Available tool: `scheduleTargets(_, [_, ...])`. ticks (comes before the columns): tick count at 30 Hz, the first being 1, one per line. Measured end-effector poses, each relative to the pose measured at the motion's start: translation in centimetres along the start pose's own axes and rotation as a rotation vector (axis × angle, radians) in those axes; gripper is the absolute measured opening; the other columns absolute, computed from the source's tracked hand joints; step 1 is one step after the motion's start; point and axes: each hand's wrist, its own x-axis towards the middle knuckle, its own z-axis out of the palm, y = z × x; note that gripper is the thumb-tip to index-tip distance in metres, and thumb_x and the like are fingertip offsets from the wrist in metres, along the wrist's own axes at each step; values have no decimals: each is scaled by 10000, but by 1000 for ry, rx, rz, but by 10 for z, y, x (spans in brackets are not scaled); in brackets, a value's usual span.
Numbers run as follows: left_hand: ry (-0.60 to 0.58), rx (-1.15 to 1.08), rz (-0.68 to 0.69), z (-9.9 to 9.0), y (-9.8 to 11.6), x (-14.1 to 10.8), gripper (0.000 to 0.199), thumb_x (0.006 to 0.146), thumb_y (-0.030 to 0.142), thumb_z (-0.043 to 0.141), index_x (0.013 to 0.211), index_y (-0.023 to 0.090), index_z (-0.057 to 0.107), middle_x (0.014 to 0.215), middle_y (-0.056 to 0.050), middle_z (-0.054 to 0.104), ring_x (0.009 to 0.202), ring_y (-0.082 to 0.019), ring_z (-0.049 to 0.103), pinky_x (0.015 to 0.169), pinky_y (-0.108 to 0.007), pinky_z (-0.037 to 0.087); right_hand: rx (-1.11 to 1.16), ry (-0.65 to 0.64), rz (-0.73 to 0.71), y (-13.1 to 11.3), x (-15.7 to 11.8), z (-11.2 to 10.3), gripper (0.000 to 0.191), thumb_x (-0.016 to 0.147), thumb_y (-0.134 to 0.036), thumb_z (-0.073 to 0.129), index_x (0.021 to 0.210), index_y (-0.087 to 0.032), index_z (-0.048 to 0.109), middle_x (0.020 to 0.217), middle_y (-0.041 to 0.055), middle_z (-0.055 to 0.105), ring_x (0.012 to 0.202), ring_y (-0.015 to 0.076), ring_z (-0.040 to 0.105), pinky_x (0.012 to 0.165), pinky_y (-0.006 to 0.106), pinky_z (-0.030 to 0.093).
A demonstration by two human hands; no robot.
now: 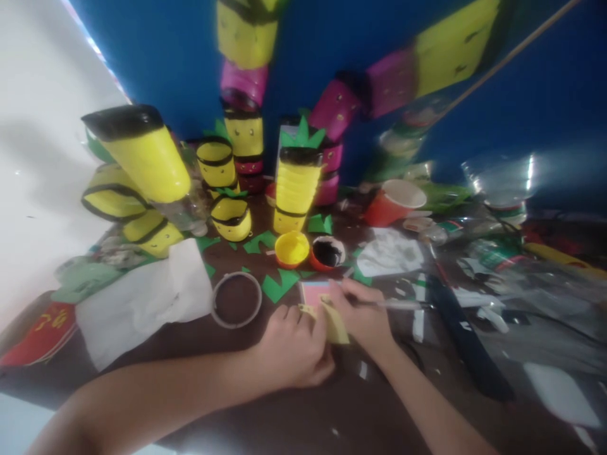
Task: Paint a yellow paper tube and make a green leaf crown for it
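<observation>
A small pad of yellow and pink sticky notes (337,327) lies under my fingers on the dark table, with tiny dark spots on it. My left hand (298,346) is curled, its fingertips pressed on the pad's left side. From the right, my right hand (363,313) closes thumb and fingers at the pad's upper edge. A thin light stick (403,304), perhaps a brush, juts rightward from that hand; its tip is hidden. Just beyond stand a cup of yellow paint (292,248) and a cup of black paint (328,253).
Green paper cut-outs (279,285) lie around the paint cups. Yellow painted containers (296,189) stand behind. A round lid (236,300) and white paper (142,303) are at left. To the right are crumpled tissue (389,253), a red cup (394,203) and a long black object (467,341).
</observation>
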Motion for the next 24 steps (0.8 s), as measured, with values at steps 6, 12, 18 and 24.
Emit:
scheduleTargets(6, [2,-2,-1,2,1,0,484,739,348,434,1119,77,562,662,-68,603,598,-216,551,531,-343,371,8,20,21,-2,1,0,404,822,-304,476,497,-195,264,458,-66,266,446,71,289,451,210,292])
scheduleTargets(12, [-18,0,0,1,1,0,480,739,354,437,1115,81,557,680,-77,609,609,-215,556,542,-340,374,15,2,16,-2,1,0,409,820,-321,485,494,-196,271,459,-62,275,448,74,297,436,208,290])
scheduleTargets(18, [-16,-1,-3,1,1,0,483,742,354,440,1124,81,551,672,-75,606,606,-215,553,543,-340,376,16,-2,38,-4,2,-1,405,818,-326,489,500,-198,272,459,-61,276,448,78,302,426,210,284])
scheduleTargets(24, [-13,-1,-1,0,1,0,494,736,353,443,1130,77,556,677,-75,610,610,-218,555,545,-343,382,-3,11,35,-5,2,-1,408,818,-330,488,503,-198,265,465,-62,259,448,77,294,430,211,281])
